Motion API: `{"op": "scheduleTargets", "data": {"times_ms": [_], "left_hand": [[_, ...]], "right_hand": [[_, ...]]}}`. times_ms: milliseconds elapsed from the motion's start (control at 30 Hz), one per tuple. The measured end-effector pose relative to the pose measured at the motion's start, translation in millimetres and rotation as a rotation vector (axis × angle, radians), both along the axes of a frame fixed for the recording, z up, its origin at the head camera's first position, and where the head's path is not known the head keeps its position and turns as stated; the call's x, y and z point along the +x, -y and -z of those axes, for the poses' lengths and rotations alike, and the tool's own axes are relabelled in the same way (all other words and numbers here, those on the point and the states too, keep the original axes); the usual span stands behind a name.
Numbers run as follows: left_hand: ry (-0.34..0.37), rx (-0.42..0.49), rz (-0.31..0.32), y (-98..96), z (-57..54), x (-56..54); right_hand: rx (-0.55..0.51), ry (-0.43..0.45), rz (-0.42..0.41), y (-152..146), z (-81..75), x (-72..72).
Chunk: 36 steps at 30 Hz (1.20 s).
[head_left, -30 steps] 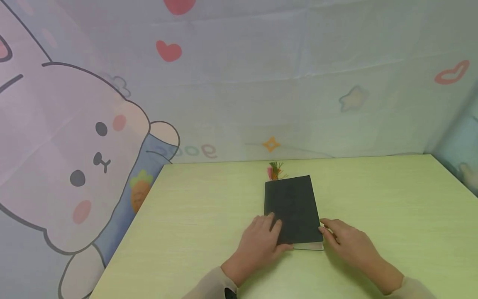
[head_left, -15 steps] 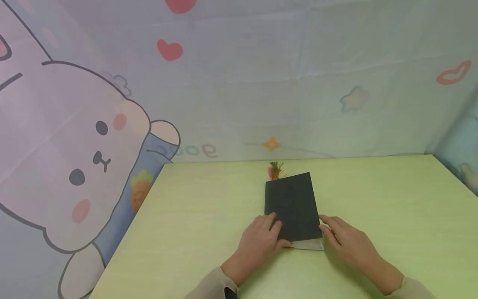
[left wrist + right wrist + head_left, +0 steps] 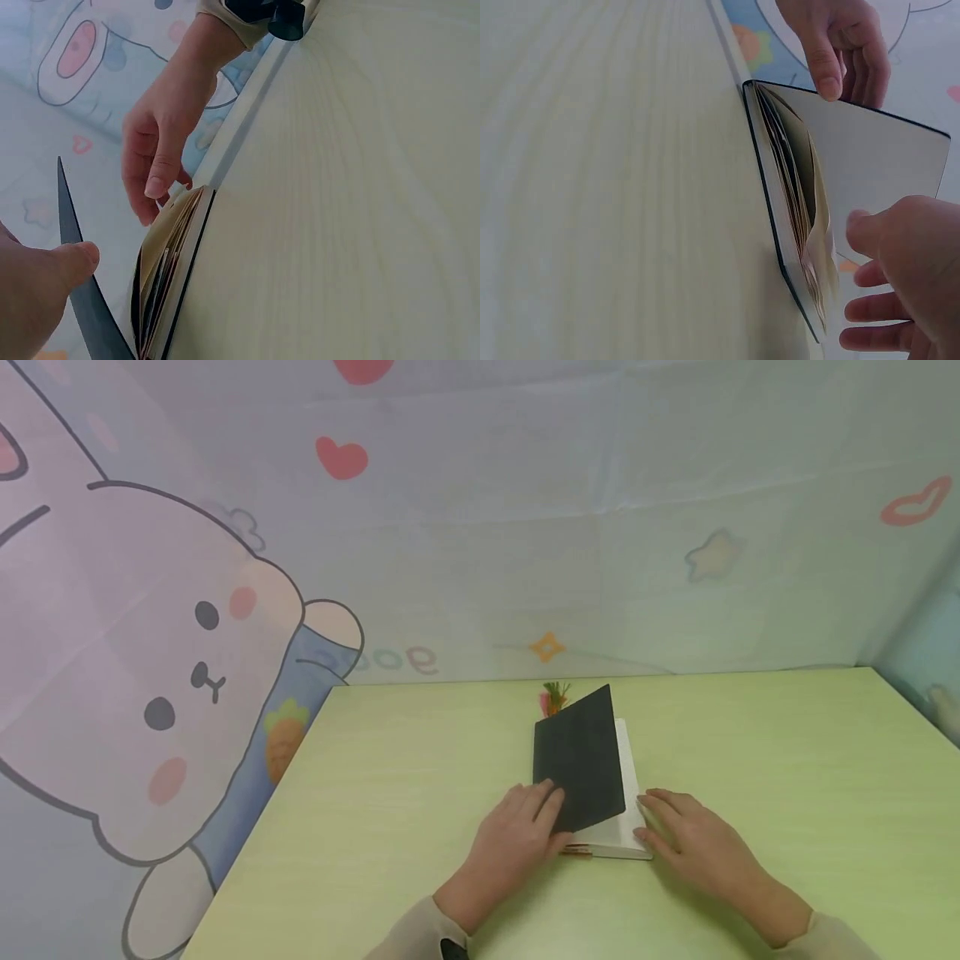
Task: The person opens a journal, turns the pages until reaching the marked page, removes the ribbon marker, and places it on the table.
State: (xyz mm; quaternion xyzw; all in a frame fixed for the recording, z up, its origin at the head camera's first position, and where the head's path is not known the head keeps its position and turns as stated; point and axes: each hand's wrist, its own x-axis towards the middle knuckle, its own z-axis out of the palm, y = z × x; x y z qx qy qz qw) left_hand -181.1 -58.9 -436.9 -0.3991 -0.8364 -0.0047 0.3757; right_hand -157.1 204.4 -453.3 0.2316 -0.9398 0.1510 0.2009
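A notebook with a black cover [image 3: 577, 752] lies on the table, its front cover tilted up and white pages [image 3: 628, 764] showing at the right. My left hand [image 3: 513, 835] holds the cover near its lower left, with fingers on the outside and the thumb at the bottom edge. The right wrist view shows that thumb over the cover's pale inner side [image 3: 877, 150]. My right hand [image 3: 697, 843] rests beside the notebook's right edge, its relaxed fingertips right at the pages. Several loose, wavy sheets [image 3: 169, 262] stick up between the pages.
A colourful tassel [image 3: 555, 697] pokes out past the notebook's top edge. Pale yellow-green table [image 3: 420, 760] surrounds the notebook. Behind it hangs a cloth backdrop [image 3: 487, 568] printed with a rabbit, hearts and stars.
The front cover has swung up and toward the left, baring the pages beneath. My right fingertips have come off the cover and stay near the right edge. My left hand has barely shifted.
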Motion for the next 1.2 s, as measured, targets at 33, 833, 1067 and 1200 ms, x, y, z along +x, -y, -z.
{"op": "scheduleTargets", "data": {"times_ms": [33,833,1067,1200], "left_hand": [[-0.005,0.005,0.000,1.1,-1.2,0.0],[-0.034,0.248,-0.047,38.3,-18.1,13.2],[-0.087,0.155,-0.211,47.3,-18.4,13.3],[-0.051,0.111,-0.267,51.3,-18.3,14.0]], "right_hand": [[0.007,0.001,-0.005,-0.2,0.6,-0.4],[0.070,0.056,-0.087,-0.2,5.0,1.1],[0.065,0.081,-0.083,-0.3,5.0,1.0],[0.065,0.072,-0.092,-0.2,6.2,0.6]]}}
